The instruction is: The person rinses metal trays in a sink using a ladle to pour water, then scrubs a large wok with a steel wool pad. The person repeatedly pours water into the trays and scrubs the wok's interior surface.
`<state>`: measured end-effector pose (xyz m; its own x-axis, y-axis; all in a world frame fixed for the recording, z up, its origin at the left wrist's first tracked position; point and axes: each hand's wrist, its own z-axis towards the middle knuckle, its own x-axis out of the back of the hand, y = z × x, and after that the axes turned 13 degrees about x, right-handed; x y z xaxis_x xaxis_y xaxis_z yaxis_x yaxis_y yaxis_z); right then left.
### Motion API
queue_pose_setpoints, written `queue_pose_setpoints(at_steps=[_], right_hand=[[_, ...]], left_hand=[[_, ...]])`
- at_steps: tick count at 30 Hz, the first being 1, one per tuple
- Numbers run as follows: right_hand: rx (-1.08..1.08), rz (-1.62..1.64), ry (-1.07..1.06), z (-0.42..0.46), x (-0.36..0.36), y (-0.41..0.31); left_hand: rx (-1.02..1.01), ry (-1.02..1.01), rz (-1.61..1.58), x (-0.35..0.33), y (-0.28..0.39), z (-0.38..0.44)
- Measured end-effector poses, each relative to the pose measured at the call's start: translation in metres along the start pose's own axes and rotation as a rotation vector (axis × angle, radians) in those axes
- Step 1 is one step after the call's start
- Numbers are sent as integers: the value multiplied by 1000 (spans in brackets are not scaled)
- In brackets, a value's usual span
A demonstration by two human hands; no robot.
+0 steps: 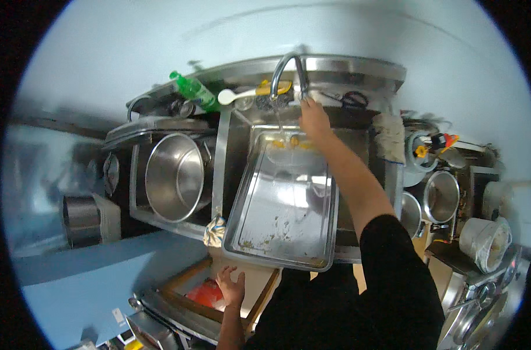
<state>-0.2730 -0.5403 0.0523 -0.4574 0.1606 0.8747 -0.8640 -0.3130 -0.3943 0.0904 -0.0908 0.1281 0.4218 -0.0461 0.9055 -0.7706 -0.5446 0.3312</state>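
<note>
My right hand (pixel 314 117) reaches across the sink, its fingers at the handle at the base of the metal faucet (pixel 287 61). A thin stream of water falls from the spout. Under it, a large rectangular metal tray (pixel 287 205) lies tilted across the sink basin (pixel 235 140), its near end over the front rim. Water and yellow bits gather at the tray's far end, and dark residue clings near its close edge. Nothing is in my left hand (pixel 231 284), which hovers left of the tray's near corner with its fingers apart.
A deep steel pot (pixel 174 177) sits in the left basin. Behind the sink are a green pump bottle (pixel 195 91), a yellow-and-white brush (pixel 252 92) and dark-handled scissors (pixel 355 99). Cloths hang at the divider (pixel 214 232) and right rim (pixel 388 138). More pots (pixel 441 197) stand right.
</note>
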Motion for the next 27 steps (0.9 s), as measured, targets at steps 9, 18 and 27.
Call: queue_pose_setpoints(at_steps=[9, 18, 27], right_hand=[[230, -232, -289, 60, -30, 25], [-436, 1123, 424, 52, -47, 67], [-537, 1040, 324, -65, 0, 50]], left_hand=[[253, 63, -132, -1, -35, -68], [336, -167, -218, -22, 20, -75], [675, -454, -742, -53, 73, -62]])
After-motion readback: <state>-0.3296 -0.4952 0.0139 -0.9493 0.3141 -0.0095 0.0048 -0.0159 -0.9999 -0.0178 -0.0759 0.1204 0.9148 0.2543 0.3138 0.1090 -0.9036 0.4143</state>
